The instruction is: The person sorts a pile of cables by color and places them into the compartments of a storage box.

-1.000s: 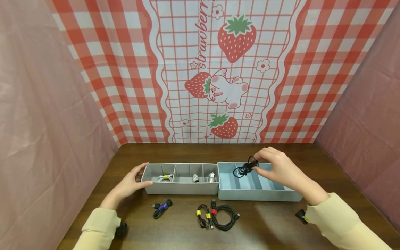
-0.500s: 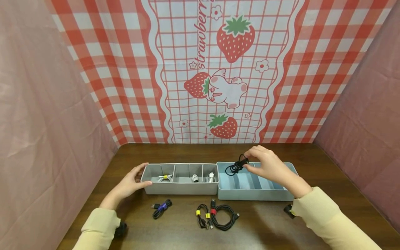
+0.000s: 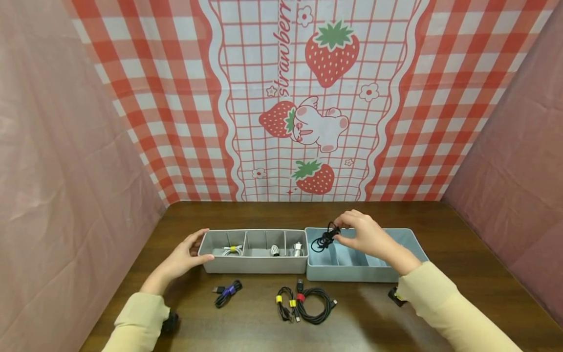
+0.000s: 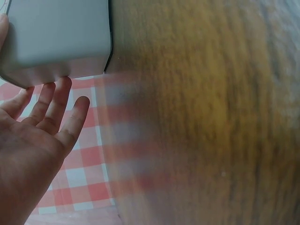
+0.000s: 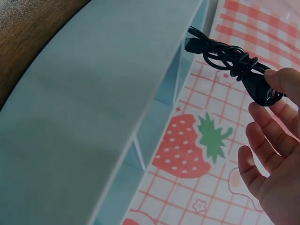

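My right hand pinches a coiled black cable over the left end of the blue divided box. In the right wrist view, thumb and fingers hold the bundle at its thicker black end, while the other fingers are loosely bent. My left hand rests on the left end of the grey divided box, thumb at the front rim. The left wrist view shows fairly straight fingers touching the end wall. White cables and white plug-like pieces lie in the grey box.
In front of the boxes lie a black cable with a purple tie, a small black cable with yellow ties and a larger coiled black cable with a red tie. A strawberry-print cloth hangs behind the wooden table.
My right hand has moved left with the black cable, from over the blue box's middle compartments to over its left end. My left hand stays at the grey box.
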Available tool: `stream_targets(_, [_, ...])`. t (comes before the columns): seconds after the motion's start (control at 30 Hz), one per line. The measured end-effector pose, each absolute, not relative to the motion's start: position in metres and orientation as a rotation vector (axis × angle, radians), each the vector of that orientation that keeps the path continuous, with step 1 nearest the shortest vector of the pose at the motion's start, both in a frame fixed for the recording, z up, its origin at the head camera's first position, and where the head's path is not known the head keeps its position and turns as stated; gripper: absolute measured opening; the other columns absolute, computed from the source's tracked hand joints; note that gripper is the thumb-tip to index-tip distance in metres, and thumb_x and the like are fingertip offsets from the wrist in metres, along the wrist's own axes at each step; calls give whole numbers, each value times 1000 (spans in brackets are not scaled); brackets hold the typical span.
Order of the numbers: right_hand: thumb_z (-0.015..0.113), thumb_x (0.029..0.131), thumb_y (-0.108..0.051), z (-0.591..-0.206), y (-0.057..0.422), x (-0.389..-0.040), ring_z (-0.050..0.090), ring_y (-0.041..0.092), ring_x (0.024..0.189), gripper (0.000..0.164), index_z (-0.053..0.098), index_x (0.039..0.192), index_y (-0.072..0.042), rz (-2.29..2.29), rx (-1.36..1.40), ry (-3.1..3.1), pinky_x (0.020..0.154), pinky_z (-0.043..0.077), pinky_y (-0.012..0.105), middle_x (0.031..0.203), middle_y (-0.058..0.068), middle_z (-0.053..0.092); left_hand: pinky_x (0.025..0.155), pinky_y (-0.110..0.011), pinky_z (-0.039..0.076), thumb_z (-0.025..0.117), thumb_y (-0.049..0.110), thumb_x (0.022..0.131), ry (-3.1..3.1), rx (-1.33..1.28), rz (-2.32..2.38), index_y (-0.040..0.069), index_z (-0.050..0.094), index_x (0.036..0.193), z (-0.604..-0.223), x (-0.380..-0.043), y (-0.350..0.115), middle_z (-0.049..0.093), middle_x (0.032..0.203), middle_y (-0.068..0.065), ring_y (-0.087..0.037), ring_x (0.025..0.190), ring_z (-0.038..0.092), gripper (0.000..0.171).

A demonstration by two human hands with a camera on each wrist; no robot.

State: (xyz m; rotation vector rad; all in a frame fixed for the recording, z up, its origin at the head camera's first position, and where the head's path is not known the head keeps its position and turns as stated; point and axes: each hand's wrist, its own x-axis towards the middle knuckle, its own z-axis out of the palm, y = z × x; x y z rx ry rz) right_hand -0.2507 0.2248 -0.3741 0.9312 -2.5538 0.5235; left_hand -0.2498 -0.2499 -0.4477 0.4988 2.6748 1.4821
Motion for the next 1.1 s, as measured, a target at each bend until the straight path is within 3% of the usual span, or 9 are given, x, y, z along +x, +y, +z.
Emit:
stream_targets(0.3, [79, 77, -19, -390, 222, -262, 55, 16, 79, 22, 66, 93, -12, 561, 945, -2586, 67, 48, 31, 87, -3, 60, 84, -32, 49, 73, 16, 84, 2667, 496, 1489, -1, 30, 144, -448, -249, -250, 45, 129, -26, -37, 113, 51, 76])
stream_targets(0.67, [78, 77, -18, -405, 218, -271, 54, 17, 80, 22, 65, 95, -14, 590, 955, -2644, 68, 48, 30, 90, -4, 59, 86, -38, 48, 72, 17, 84, 2661, 499, 1489, -1, 28, 145, -448, -249, -250, 44, 132, -27, -38, 115, 51, 77])
stream_targets(0.87, [77, 79, -19, -411, 219, -276, 53, 14, 80, 22, 64, 96, -16, 566, 960, -2666, 68, 48, 30, 90, -4, 58, 86, -37, 49, 72, 19, 85, 2657, 487, 1479, 0, 28, 145, -450, -250, -250, 43, 133, -26, -38, 114, 50, 77])
stream_targets(1.1, [78, 78, -18, -414, 220, -281, 57, 20, 83, 24, 64, 97, -14, 576, 936, -2679, 69, 49, 33, 91, -2, 59, 84, -30, 49, 73, 21, 84, 2663, 487, 1482, 1, 29, 145, -455, -253, -252, 44, 131, -25, -38, 114, 50, 78])
